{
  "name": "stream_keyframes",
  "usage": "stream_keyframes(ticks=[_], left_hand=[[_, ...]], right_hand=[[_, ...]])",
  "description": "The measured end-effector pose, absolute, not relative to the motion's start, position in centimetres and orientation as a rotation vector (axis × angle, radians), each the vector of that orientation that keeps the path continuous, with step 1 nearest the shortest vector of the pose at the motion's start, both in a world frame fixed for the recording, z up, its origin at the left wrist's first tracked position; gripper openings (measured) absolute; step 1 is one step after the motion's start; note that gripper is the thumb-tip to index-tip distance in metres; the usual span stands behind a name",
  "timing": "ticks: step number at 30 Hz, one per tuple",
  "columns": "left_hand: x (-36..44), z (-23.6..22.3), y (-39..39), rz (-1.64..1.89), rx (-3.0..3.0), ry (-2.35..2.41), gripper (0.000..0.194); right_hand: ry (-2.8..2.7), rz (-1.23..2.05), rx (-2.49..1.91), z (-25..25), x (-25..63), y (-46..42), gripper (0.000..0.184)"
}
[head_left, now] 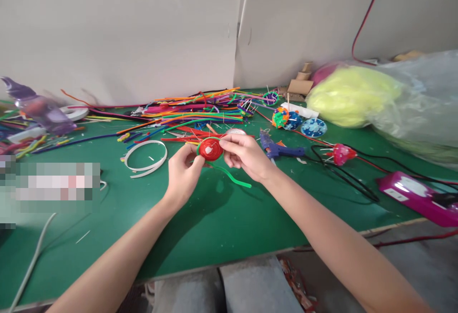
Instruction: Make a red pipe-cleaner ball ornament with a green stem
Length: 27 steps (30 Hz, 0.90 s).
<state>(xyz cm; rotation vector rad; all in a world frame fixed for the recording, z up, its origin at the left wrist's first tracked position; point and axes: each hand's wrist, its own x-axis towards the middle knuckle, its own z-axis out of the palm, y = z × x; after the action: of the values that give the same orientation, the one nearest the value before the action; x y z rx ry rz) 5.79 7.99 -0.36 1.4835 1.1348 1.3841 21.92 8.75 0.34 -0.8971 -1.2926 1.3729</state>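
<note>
Between my two hands, above the green table, is a small round piece of coiled red pipe cleaner (211, 151) with a whitish spot at its middle. A green pipe cleaner (232, 178) runs round its edge, and its loose end trails below toward the right. My left hand (184, 167) pinches the left side of the coil between thumb and fingers. On the right side, my right hand (245, 153) grips the rim where the green strand lies; some of its fingers are curled underneath. Behind the coil lie red pipe cleaners (179, 139).
Bundles of coloured pipe cleaners (200, 108) lie along the wall. Right of my hands are a blue glue gun (279, 148), decorated domes (314, 127) and a magenta power strip (418, 193) with cables. A white strip coil (146, 156) and purple bottle (41, 108) are left.
</note>
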Motion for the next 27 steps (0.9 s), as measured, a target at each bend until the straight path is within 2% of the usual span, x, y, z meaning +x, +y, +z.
stream_keyframes(ticks=[5, 21, 27], left_hand=[[5.73, -0.45, 7.98, 1.403, 1.515, 1.118, 0.001], [5.26, -1.14, 8.86, 1.277, 1.361, 0.868, 0.022], [5.39, -1.26, 8.91, 1.284, 1.352, 0.868, 0.022]], right_hand=[[-1.296, 1.368, -0.883, 0.33, 21.93, 8.74, 0.015], [-1.170, 1.374, -0.866, 0.22, 22.32, 9.14, 0.021], [-1.218, 1.369, -0.854, 0.06, 22.40, 9.18, 0.021]])
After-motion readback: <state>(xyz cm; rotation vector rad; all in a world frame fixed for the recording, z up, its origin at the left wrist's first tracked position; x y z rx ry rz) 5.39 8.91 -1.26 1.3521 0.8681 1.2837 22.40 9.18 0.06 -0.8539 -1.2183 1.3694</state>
